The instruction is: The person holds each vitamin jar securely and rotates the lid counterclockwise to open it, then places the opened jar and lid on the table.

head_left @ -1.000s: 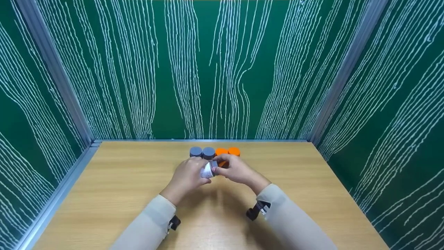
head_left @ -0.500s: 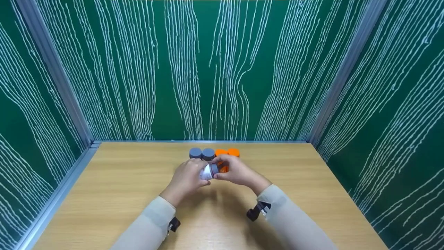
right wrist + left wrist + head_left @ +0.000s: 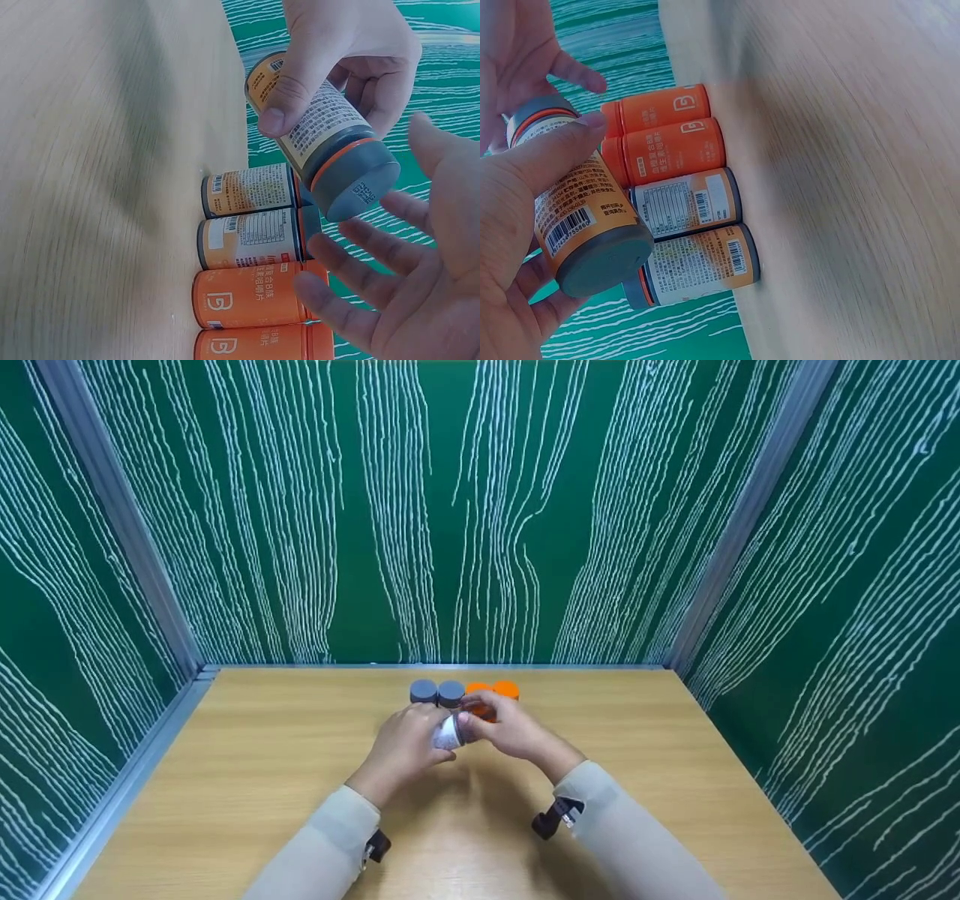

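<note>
My left hand (image 3: pixel 405 739) grips a supplement bottle (image 3: pixel 319 124) with a grey cap, an orange ring and a printed label, its thumb across the side. The bottle is tilted above the table, cap toward my right hand (image 3: pixel 517 727). In the right wrist view, the right fingers (image 3: pixel 360 281) are spread beside the cap (image 3: pixel 356 184), not wrapped round it; whether a fingertip touches it I cannot tell. The left wrist view shows the bottle's dark base (image 3: pixel 607 262) and a barcode. Behind the hands, two grey-capped bottles (image 3: pixel 697 262) stand beside two orange bottles (image 3: pixel 671 150).
The standing bottles form one close row near the back of the wooden table (image 3: pixel 262 780). Green panels (image 3: pixel 382 607) with white wavy lines rise behind and at both sides, joined by grey metal posts (image 3: pixel 712 577).
The right thumb and fingers have moved about the cap, opening away from it and then shifting across it. The left hand keeps its hold on the bottle, almost still.
</note>
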### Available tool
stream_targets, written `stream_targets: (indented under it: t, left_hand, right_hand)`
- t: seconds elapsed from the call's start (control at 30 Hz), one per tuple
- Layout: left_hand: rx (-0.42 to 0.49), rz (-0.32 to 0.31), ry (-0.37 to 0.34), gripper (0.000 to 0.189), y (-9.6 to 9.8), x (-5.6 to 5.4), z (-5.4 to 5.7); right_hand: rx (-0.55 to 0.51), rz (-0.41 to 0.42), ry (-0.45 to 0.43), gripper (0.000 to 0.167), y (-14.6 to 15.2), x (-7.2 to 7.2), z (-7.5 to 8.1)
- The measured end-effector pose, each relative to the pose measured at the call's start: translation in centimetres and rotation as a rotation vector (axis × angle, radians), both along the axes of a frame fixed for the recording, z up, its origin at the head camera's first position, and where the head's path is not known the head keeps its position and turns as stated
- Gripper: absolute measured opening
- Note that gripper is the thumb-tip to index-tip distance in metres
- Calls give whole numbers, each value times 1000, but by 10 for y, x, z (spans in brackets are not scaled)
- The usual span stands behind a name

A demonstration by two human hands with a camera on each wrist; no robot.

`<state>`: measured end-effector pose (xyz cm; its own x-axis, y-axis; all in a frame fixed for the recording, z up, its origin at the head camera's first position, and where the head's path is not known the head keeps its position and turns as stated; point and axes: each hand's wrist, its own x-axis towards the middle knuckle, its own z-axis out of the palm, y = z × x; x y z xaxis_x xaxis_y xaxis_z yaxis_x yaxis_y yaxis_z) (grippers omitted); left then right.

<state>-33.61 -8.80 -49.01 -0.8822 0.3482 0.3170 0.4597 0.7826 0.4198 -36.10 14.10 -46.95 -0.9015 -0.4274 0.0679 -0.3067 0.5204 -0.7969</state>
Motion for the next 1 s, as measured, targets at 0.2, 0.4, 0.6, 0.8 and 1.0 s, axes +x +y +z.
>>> stream_targets:
  t: [0.2, 0.4, 0.6, 0.8, 1.0]
  left_hand:
    - [-3, -9, 22, 63, 1, 0, 0]
    - [6, -10, 4, 58, 2, 0, 1]
    - [5, -2, -1, 61, 3, 0, 1]
    - [1, 11, -26, 60, 3, 2, 1]
    - [-9, 20, -29, 60, 3, 3, 1]
  right_hand:
    - [-4, -55, -36, 55, -1, -2, -4]
    - [9, -57, -86, 52, -2, -4, -6]
    - [22, -48, -88, 48, -2, -5, -6]
    - [22, -64, -99, 41, -2, -4, -5]
    - [26, -40, -80, 35, 0, -1, -3]
